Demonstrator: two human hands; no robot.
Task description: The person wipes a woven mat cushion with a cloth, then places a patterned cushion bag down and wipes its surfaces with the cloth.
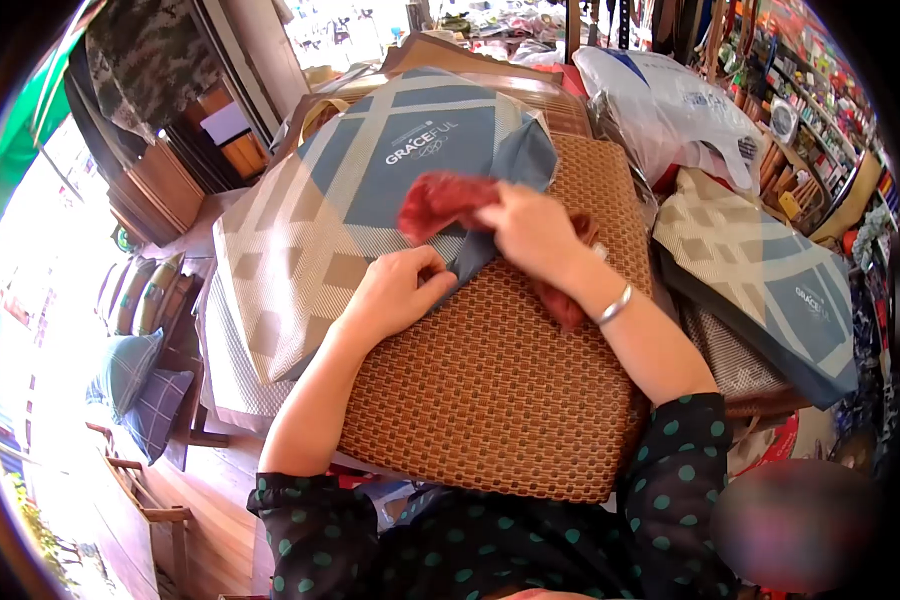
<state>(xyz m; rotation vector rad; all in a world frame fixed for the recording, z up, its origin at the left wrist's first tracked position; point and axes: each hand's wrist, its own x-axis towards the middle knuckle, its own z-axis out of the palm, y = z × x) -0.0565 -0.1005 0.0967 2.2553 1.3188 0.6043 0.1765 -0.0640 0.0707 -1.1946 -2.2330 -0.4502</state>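
My right hand (542, 235) is closed round a dark red cloth (440, 203). The cloth is smeared by motion, and part of it hangs below the wrist, which wears a silver bangle (616, 305). My left hand (395, 290) has its fingers curled at the lower edge of a large blue-grey and beige plaid bag (370, 140) printed "GRACEFUL". The fingertips are partly hidden, but they seem to pinch the bag's edge. Beneath both forearms lies a brown woven mat (490, 390), partly covered by the bag.
To the right lies a second plaid bag (770, 280), with a white plastic bag (670, 105) behind it. Cushions (155, 400) rest on a low bench at left, near a wooden chair (150, 500). Crowded shelves (820, 130) line the far right.
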